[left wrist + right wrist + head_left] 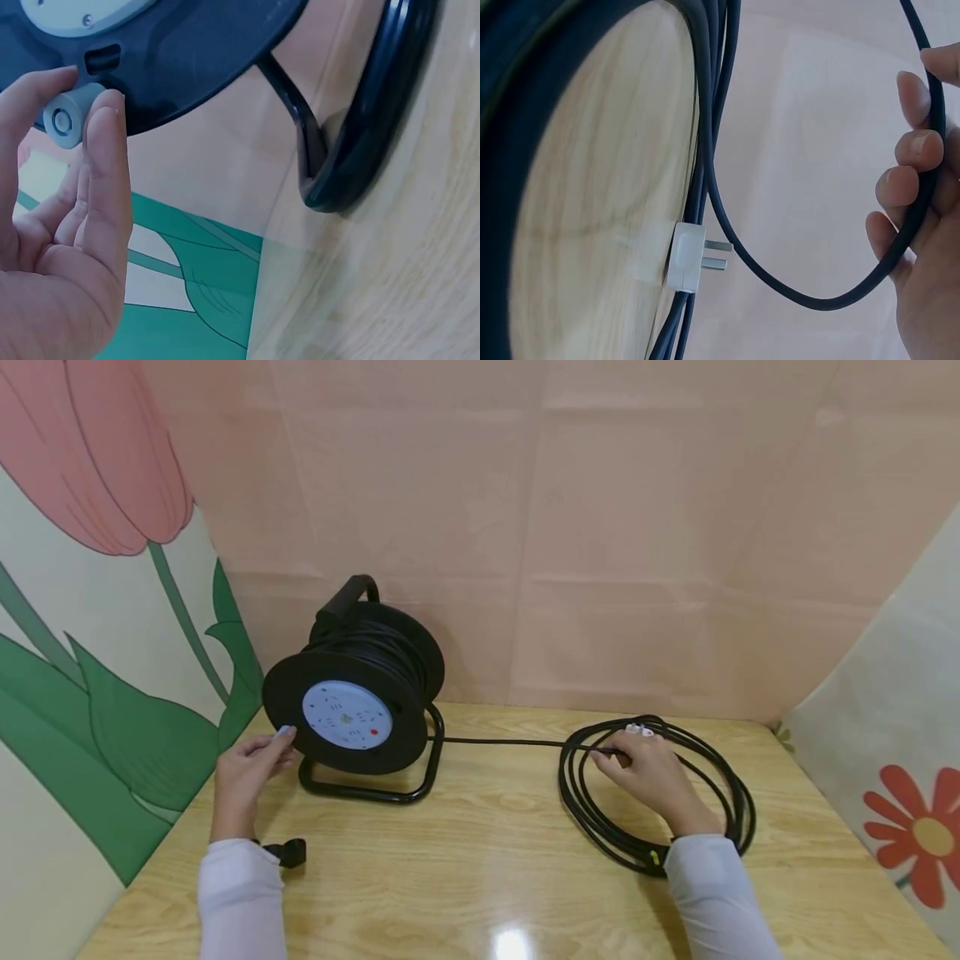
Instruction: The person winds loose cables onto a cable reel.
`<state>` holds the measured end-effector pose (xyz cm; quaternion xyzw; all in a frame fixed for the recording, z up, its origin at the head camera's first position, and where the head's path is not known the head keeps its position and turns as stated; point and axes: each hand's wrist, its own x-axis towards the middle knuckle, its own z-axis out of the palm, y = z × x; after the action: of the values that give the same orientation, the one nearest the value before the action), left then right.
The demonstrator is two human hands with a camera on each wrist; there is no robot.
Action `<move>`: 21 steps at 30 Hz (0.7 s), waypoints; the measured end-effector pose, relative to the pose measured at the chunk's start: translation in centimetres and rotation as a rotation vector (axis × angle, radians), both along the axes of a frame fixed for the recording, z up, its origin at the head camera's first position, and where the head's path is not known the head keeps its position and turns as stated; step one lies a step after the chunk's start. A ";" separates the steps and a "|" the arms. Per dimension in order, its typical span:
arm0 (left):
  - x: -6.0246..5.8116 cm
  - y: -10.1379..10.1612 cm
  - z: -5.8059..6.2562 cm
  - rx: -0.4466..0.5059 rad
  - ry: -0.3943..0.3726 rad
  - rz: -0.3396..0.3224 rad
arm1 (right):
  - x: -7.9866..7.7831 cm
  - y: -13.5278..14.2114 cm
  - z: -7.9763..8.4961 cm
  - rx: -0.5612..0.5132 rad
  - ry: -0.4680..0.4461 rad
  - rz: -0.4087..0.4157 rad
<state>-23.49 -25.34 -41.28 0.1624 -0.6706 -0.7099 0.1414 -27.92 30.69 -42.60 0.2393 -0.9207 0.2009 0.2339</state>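
Note:
A black cable reel [345,677] stands on its tube frame at the left, with cable wound on its drum and a pale socket face [347,715] toward me. My left hand [246,778] pinches the small grey crank knob [69,118] on the reel's near flange between thumb and fingers. From the reel a stretch of black cable [502,742] runs right to my right hand [654,779], whose fingers curl round it above a loose coil [592,818]. Against the coil's far side sits a white plug [685,257], its metal pins showing in the right wrist view.
The wood-look table [450,877] ends at a pink backdrop [540,543] close behind the reel and coil. Flower-printed panels rise at the left and right. A small black object [291,853] shows beside my left wrist.

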 end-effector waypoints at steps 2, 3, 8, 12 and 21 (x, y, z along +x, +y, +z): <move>0.1 -0.1 0.1 0.058 0.014 -0.002 | 0.0 -0.1 -0.1 0.011 0.000 -0.006; 0.2 -0.1 0.2 0.089 0.022 -0.002 | 0.0 -0.2 -0.1 0.019 0.009 -0.013; 0.3 0.0 0.8 0.190 0.056 0.007 | -0.2 -0.3 -0.3 0.066 0.093 -0.053; 0.3 0.2 1.3 0.228 0.095 0.041 | -0.2 -0.5 -0.3 0.087 0.063 -0.042; 0.4 0.9 2.2 0.300 0.175 0.105 | -0.2 -0.7 -0.5 0.059 0.014 0.062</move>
<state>-23.12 -24.47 -39.06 0.1539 -0.5329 -0.8051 0.2101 -28.08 29.94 -43.06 0.2760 -0.9167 0.1791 0.2266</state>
